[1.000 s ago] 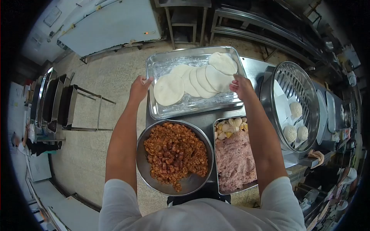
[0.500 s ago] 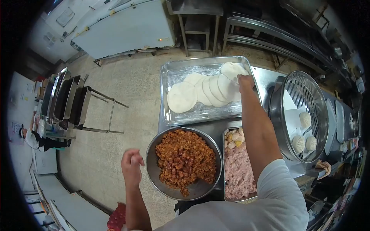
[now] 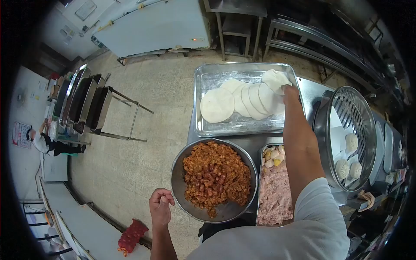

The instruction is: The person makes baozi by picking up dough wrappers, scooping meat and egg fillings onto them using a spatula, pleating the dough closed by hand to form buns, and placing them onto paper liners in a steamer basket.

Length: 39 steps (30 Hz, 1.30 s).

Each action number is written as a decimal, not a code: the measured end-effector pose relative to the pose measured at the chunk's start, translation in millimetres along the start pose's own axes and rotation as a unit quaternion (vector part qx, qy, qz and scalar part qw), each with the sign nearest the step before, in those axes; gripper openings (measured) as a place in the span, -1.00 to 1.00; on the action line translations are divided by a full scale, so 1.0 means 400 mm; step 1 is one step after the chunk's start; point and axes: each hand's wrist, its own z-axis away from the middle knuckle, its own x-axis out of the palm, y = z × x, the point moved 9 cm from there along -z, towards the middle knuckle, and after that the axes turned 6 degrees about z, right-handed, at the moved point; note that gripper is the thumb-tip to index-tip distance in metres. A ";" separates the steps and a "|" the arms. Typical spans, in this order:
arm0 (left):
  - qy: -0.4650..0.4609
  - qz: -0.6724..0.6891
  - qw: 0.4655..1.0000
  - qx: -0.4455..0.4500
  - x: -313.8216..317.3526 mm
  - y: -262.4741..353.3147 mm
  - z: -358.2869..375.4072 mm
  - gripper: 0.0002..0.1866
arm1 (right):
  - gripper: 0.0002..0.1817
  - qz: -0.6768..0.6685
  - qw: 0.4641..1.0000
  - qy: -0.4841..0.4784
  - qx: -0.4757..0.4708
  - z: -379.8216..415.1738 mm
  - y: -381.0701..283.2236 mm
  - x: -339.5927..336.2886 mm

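At the right end of the metal tray [image 3: 200,128], my right hand [image 3: 291,93] pinches the edge of a round dough wrapper [image 3: 275,80]. This wrapper is bent up over its neighbour. More flat dough wrappers [image 3: 217,106] overlap in a row across the floured tray. My left hand [image 3: 161,206] hovers just left of the steel bowl [image 3: 177,190], its fingers curled in and nothing visible in them. Reddish-brown chopped filling [image 3: 216,173] with darker chunks on top fills most of that bowl.
Pale minced meat [image 3: 275,195] and whitish-yellow pieces [image 3: 274,156] share a pan beneath my right arm. A round steamer [image 3: 366,171] at right holds several pleated buns [image 3: 342,169]. A red net sack [image 3: 132,236] lies on the floor. Far left, a person [image 3: 41,141] stands near a tray rack [image 3: 97,108].
The whole view has shifted, so the table appears further right. My right hand stays at the same wrapper, whose edge is now more bent. My left hand remains beside the bowl, slightly lower.
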 end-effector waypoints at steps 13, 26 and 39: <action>-0.176 -0.015 0.984 0.040 0.250 0.069 -0.065 -0.36 | -0.49 -0.563 0.787 -0.202 -0.149 0.181 -0.178 -0.121; -0.231 0.086 0.967 0.064 0.560 0.096 -0.081 -0.09 | -0.12 -0.668 0.671 -0.321 -0.026 0.634 -0.137 -0.277; -0.126 0.335 0.934 -0.003 0.440 0.018 0.176 -0.03 | -0.53 -0.326 0.776 -0.539 -0.027 1.237 0.072 -0.246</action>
